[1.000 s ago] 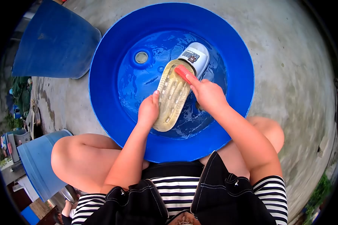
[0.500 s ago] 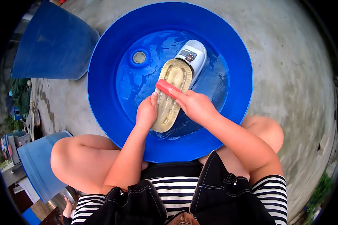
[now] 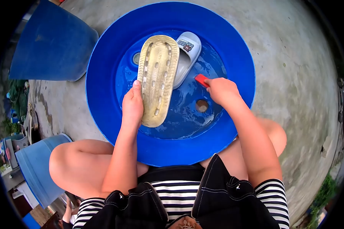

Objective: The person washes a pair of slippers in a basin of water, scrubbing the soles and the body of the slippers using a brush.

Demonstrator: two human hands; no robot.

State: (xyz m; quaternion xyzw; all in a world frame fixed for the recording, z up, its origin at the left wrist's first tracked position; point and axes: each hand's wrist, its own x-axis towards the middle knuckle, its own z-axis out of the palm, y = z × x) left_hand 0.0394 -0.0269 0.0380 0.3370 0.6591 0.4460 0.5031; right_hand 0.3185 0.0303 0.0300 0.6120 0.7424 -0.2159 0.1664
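Observation:
My left hand (image 3: 133,104) grips the left edge of a slipper (image 3: 157,82), whose yellowed, grooved sole faces up toward me. Out to the right, my right hand (image 3: 222,91) is closed around a red brush (image 3: 201,80), held apart from the sole. A second slipper (image 3: 188,53), pale grey with a cartoon patch on its strap, lies in the blue tub (image 3: 233,45), partly hidden behind the held one. Shallow water (image 3: 181,124) covers the tub floor. A round brown spot (image 3: 202,105) shows on the bottom below the brush.
A round drain fitting (image 3: 136,58) is in the tub floor, half covered by the held slipper. A large blue bin (image 3: 51,45) stands upper left, and a lighter blue bucket (image 3: 42,164) lower left. Concrete ground (image 3: 294,76) surrounds the tub. Part of another person's arm (image 3: 68,212) shows at lower left.
The red brush has come off the sole and moved right with my right hand. The held slipper has shifted left and up and turned more upright, uncovering more of the second slipper.

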